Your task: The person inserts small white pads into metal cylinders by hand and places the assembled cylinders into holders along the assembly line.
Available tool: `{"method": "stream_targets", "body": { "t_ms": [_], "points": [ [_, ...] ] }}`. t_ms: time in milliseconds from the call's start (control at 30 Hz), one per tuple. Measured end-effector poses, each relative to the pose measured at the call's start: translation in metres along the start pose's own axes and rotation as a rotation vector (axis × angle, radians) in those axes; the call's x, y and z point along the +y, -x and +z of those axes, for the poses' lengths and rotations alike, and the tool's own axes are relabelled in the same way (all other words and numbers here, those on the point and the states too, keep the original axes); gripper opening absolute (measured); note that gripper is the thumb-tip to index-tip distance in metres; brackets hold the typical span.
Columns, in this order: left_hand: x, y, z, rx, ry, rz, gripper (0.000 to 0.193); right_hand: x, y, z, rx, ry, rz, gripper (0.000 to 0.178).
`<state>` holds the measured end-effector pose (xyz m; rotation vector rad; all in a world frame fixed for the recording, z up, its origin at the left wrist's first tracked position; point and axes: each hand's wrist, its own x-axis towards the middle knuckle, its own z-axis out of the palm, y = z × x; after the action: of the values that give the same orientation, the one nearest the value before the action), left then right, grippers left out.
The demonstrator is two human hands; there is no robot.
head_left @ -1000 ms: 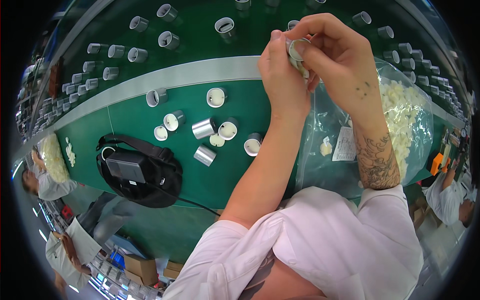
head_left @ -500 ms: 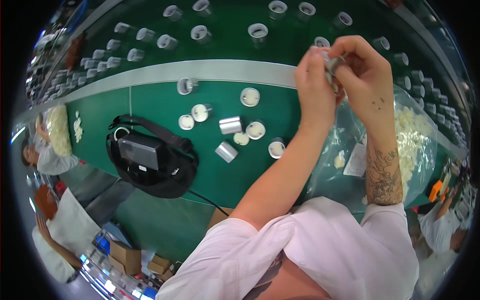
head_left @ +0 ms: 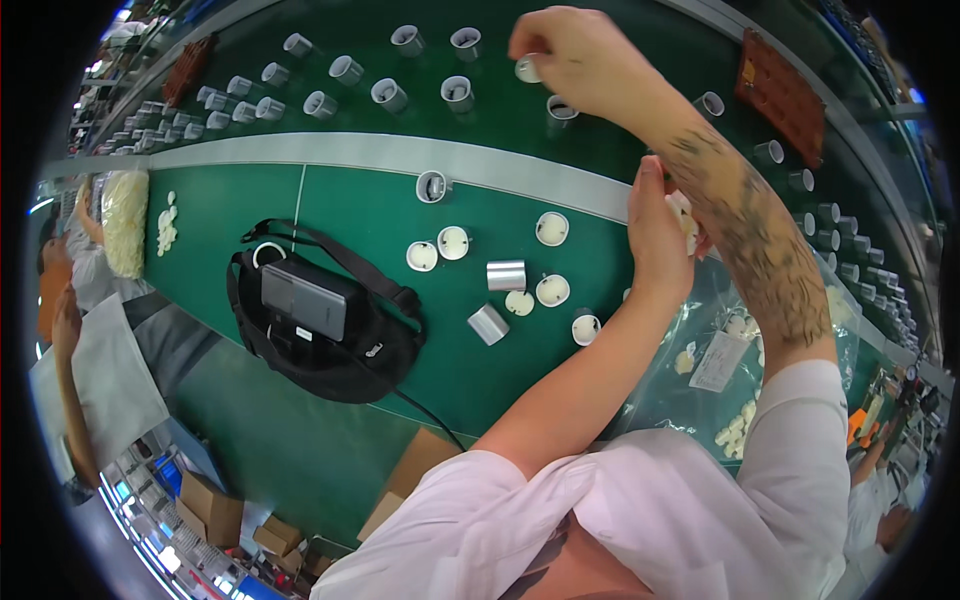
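My right hand (head_left: 585, 65) reaches over the far dark green surface. Its fingers are closed on a small silver cup (head_left: 527, 68) with a pale inside, partly hidden by the hand. Nearer me, my left hand (head_left: 660, 235) curls round several cream-coloured pieces (head_left: 684, 217); my right forearm passes close beside it. On the green table to the left lie silver cups holding cream discs, one of them a cup (head_left: 551, 229) facing up. Two more, including a silver cup (head_left: 506, 275), lie on their sides by a loose cream disc (head_left: 519, 303).
Rows of silver cups (head_left: 389, 95) stand beyond the grey rail (head_left: 400, 150). A black bag (head_left: 330, 340) with a dark box sits left. A clear plastic bag (head_left: 650, 400) of cream pieces lies under my right arm. Other people work at far left and right.
My right hand has parted from my left and moved left and away over the far surface with the cup. My left hand stays near the rail, holding the cream pieces. The view has shifted.
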<state>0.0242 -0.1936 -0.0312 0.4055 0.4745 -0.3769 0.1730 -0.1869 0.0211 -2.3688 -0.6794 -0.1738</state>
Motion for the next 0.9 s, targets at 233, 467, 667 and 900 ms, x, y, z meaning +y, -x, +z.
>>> {"method": "stream_targets", "body": {
  "t_ms": [233, 467, 667, 900],
  "points": [
    [-0.002, -0.003, -0.005, -0.046, 0.068, 0.104, 0.046, -0.007, -0.001, -0.012, -0.008, 0.062, 0.009, 0.018],
    [-0.002, -0.002, -0.003, -0.134, 0.138, 0.096, 0.052, -0.001, 0.107, -0.087, -0.170, -0.041, 0.130, 0.024],
    [0.000, -0.001, -0.009, -0.131, 0.001, 0.147, 0.059, -0.029, 0.162, -0.079, -0.210, -0.130, 0.322, 0.025],
    [0.004, -0.001, -0.010, -0.243, -0.112, 0.121, 0.058, -0.038, 0.170, -0.086, -0.033, -0.361, 0.538, 0.018]
  ]
}}
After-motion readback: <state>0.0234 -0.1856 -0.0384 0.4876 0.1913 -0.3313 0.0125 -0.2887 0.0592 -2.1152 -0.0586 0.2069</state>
